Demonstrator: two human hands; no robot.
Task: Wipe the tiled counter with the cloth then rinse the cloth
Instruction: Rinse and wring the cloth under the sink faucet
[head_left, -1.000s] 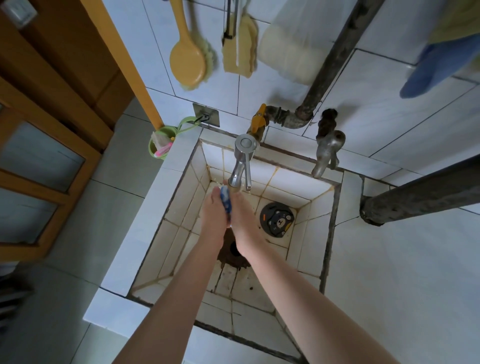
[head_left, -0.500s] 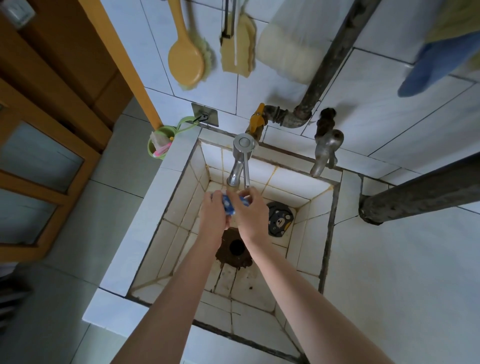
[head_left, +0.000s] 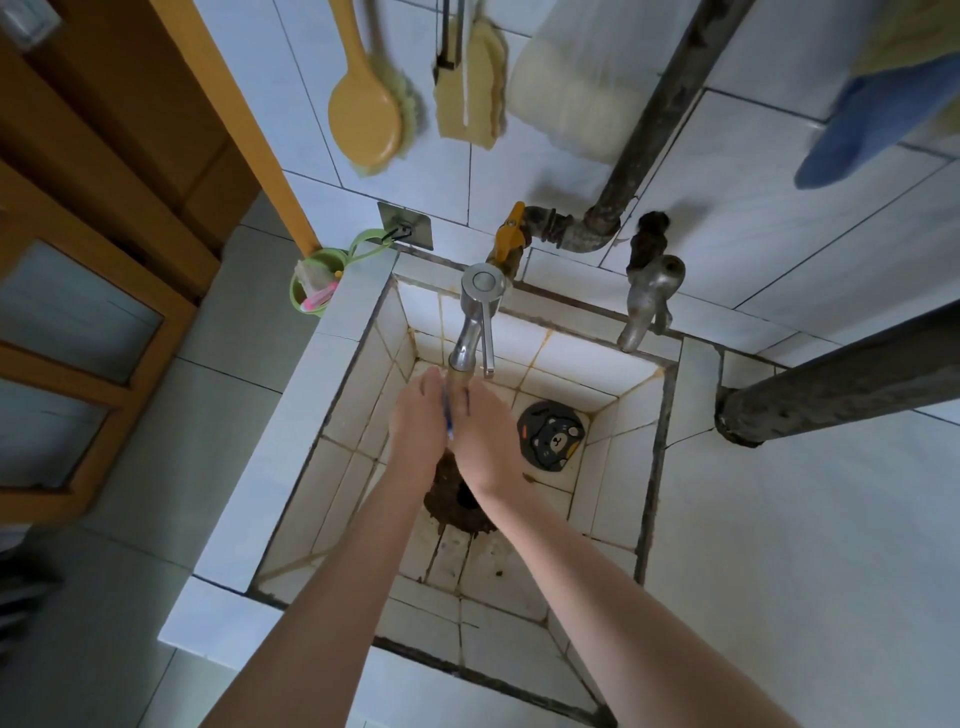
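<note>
While the cloth (head_left: 448, 415) sits pressed between both palms under the tap (head_left: 470, 338), over the far part of the sink (head_left: 358, 395): keep left hand (head_left: 418, 421) flat against it, rub right hand (head_left: 485, 441) across, both closed on the cloth. Hold under the stream, above the drain (head_left: 462, 501), then wring.

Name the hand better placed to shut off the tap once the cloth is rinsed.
Probably the right hand. Both hands press the blue cloth under the spout, but the tap lever hangs on the right hand's side; the left hand would have to cross the stream.
</note>
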